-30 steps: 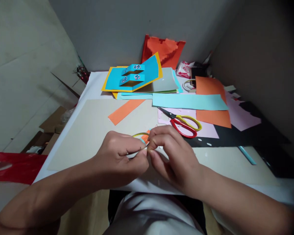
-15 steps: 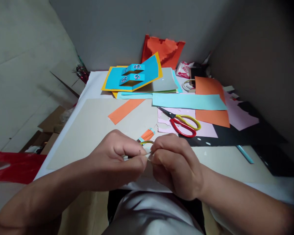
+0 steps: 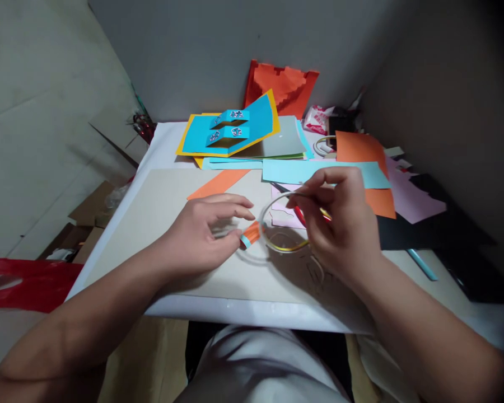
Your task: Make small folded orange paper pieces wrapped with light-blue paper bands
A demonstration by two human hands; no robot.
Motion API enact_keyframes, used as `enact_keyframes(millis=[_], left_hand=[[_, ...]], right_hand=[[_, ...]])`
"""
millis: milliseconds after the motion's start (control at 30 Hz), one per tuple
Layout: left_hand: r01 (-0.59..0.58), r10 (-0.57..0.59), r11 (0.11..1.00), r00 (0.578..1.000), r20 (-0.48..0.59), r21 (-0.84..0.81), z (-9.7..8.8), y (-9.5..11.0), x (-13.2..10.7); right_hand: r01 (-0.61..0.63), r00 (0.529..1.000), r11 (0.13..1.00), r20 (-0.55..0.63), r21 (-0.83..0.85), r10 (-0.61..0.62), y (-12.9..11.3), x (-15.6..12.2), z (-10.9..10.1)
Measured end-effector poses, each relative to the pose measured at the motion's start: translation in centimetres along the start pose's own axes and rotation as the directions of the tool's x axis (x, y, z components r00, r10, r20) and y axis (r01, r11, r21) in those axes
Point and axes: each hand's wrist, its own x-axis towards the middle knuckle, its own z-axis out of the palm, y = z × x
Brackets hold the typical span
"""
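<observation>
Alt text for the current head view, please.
A bare right hand holds a thin pale-and-yellow ring above a table; the open left hand is near a small orange paper piece with a light-blue end. Beyond lie partly hidden scissors, a light-blue paper strip and a blue pop-up card edged in yellow-orange.

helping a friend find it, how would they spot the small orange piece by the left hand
On the table, find the beige board. Between the left hand and the ring in the right hand is the small orange piece; its pale blue end sets it apart from the plain orange strip.
</observation>
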Motion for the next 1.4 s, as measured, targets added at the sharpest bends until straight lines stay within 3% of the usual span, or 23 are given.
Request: enact_keyframes(millis=[33,100,200,267,333,433,600,700,800,867,933,1000,1100,1167,1233,1400], left_hand=[[-0.044,0.045,0.996,0.999,-0.015,0.078,0.1,-0.4,0.1],[-0.069,0.058,0.972,0.997,0.055,0.224,0.2,-1.3,0.1],[-0.12,0.053,0.934,0.978,0.202,0.337,0.4,-2.2,0.2],[-0.124,0.036,0.923,0.971,0.237,0.364,0.4,-2.6,0.3],[-0.117,0.03,0.92,0.973,0.23,0.374,0.5,-2.9,0.4],[-0.097,0.024,0.921,0.981,0.194,0.378,0.4,-3.2,0.5],[-0.079,0.025,0.928,0.988,0.15,0.364,0.2,-3.3,0.4],[-0.082,0.039,0.942,0.99,0.135,0.325,0.1,-2.9,0.3],[-0.055,0.036,0.971,0.995,0.088,0.233,-0.1,-2.2,0.3],[-0.02,0.007,0.985,0.997,0.08,0.17,-0.3,-1.6,0.3],[0.026,-0.039,0.993,0.993,0.113,0.115,-0.3,-0.9,0.3],[0.073,-0.081,0.996,0.978,0.19,0.05,-0.2,-0.3,0.3],[0.151,-0.119,0.986,0.927,0.355,-0.064,0.0,0.3,0.2],[0.209,-0.133,0.968,0.898,0.419,-0.141,0.3,0.5,0.1],[0.269,-0.158,0.936,0.896,0.415,-0.226,0.6,0.4,0.1],[0.438,-0.3,0.845,0.864,0.405,-0.307,1.0,0.3,0.3]], right_hand=[[-0.042,0.999,0.992,-0.002,-0.116,0.042,0.4,0.5,-0.6],[-0.098,0.994,0.937,0.015,-0.336,0.109,1.2,1.3,-1.5],[0.023,1.0,0.846,0.023,-0.533,-0.012,1.3,1.4,-1.5],[0.101,0.994,0.891,0.071,-0.443,-0.078,0.7,0.8,-0.5],[0.146,0.978,0.924,0.19,-0.353,-0.082,0.1,-0.1,0.9],[0.244,0.91,0.924,0.4,-0.295,-0.113,-0.2,-1.0,2.5],[0.277,0.879,0.902,0.466,-0.331,-0.099,0.8,-1.1,3.0],[0.175,0.903,0.948,0.427,-0.265,-0.047,0.8,-0.9,2.6],[-0.102,0.938,0.992,0.338,0.072,0.072,0.3,-0.6,2.1],[-0.307,0.925,0.887,0.327,0.345,0.192,-0.1,-0.3,1.7],[-0.441,0.889,0.723,0.37,0.532,0.27,-0.3,-0.1,1.5],[-0.506,0.859,0.594,0.424,0.626,0.286,-0.6,0.0,1.4],[-0.518,0.853,0.523,0.452,0.677,0.26,-1.0,-0.2,1.7],[-0.492,0.867,0.54,0.438,0.683,0.237,-1.3,-0.3,1.9],[-0.451,0.887,0.601,0.405,0.659,0.221,-1.5,-0.5,2.1],[-0.216,0.976,0.873,0.129,0.437,0.177,-1.6,-0.9,2.0]])
